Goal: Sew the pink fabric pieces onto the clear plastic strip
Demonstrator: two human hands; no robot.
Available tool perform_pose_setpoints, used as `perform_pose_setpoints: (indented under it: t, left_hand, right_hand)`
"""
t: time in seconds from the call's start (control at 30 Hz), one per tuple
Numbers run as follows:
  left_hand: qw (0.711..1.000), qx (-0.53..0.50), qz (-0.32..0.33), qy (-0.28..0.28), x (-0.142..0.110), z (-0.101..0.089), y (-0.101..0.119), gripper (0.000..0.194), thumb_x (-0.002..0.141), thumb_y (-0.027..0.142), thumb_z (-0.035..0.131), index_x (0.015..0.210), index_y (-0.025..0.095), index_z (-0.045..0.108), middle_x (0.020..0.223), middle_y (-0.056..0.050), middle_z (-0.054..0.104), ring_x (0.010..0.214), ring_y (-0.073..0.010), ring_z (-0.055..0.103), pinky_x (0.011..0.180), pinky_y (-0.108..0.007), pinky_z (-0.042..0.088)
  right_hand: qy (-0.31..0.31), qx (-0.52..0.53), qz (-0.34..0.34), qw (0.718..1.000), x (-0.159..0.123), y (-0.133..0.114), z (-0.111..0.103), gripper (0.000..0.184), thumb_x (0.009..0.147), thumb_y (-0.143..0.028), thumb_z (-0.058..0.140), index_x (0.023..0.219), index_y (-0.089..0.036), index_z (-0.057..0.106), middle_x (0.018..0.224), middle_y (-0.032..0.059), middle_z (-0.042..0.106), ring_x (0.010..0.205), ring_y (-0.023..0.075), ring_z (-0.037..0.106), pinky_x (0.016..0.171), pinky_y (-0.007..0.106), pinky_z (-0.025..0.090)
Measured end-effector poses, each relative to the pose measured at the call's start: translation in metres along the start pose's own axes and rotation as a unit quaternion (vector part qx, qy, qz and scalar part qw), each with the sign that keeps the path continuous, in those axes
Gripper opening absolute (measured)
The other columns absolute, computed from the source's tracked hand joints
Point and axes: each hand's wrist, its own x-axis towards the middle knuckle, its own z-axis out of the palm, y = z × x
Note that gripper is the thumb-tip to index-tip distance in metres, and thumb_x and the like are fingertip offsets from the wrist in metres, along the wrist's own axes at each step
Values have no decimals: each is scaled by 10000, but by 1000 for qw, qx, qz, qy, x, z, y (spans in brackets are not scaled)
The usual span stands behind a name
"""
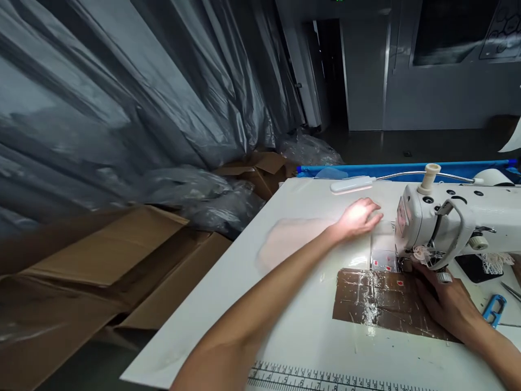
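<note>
A white sewing machine (415,217) stands at the right, its needle area partly hidden by its head and my right hand. My left hand (359,217) is on the white table behind and left of the needle area, fingers loosely stretched to the right, thumb apart; I see nothing in it. My right hand (451,298) reaches under the machine head beside the needle, its fingertips hidden, its palm over a brown taped sheet (370,298). A small bunch of cream lace (421,253) hangs at the machine head. A metal plate with red marks (382,260) lies left of the needle.
Blue thread snips (494,309) and white lace (497,263) lie at the right. A lamp (352,184) lights the table (301,304), which has a printed ruler (317,379) along its front. Cardboard boxes (109,250) and clear plastic bags (215,201) stand left.
</note>
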Motion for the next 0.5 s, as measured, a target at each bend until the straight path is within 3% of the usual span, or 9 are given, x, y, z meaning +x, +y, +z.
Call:
perform_pose_setpoints:
  t: [0.07,0.13,0.27,0.37,0.43,0.5]
  left_hand:
    - [999,-15,-27,-15,20,3,-16,387,980,364,366,882,150,673,918,-128,695,896,-272,655,808,-381,511]
    - [998,-26,-53,-14,34,8,-27,442,992,364,316,841,142,667,868,-135,697,827,-273,660,765,-384,507]
    - [996,-40,-81,1,40,13,-38,441,1001,381,293,1034,143,662,1164,-161,672,1106,-302,610,961,-427,451]
    - [994,-46,-100,12,33,9,-42,446,984,429,346,1265,172,578,1439,-140,521,1344,-319,446,1104,-475,338]
    - [991,-48,-120,28,25,6,-45,484,964,424,384,1348,163,518,1510,-140,442,1401,-315,380,1137,-459,307]
    - [988,-50,-141,42,15,3,-46,464,936,386,424,1315,152,553,1470,-143,488,1363,-304,435,1119,-416,347]
  right_hand:
    - [-8,7,8,1000,2,-1,-2,352,981,-342,354,1041,-196,669,953,126,671,671,232,664,583,362,569]
    - [-21,18,11,1000,5,-1,-5,345,975,-324,354,1042,-199,669,970,124,668,688,231,668,596,363,576]
    - [-28,39,6,999,8,-2,-9,345,959,-282,360,1061,-185,675,982,134,663,784,259,687,640,385,593]
    - [-31,25,8,999,7,-1,-9,337,955,-270,375,1077,-198,681,965,118,665,745,237,683,611,357,587]
    - [-25,24,3,999,6,0,-9,342,960,-271,377,1106,-207,680,975,108,670,732,218,681,594,330,579]
    - [-9,33,-9,999,6,-1,-10,349,975,-278,375,1127,-214,682,983,102,680,723,198,678,587,302,568]
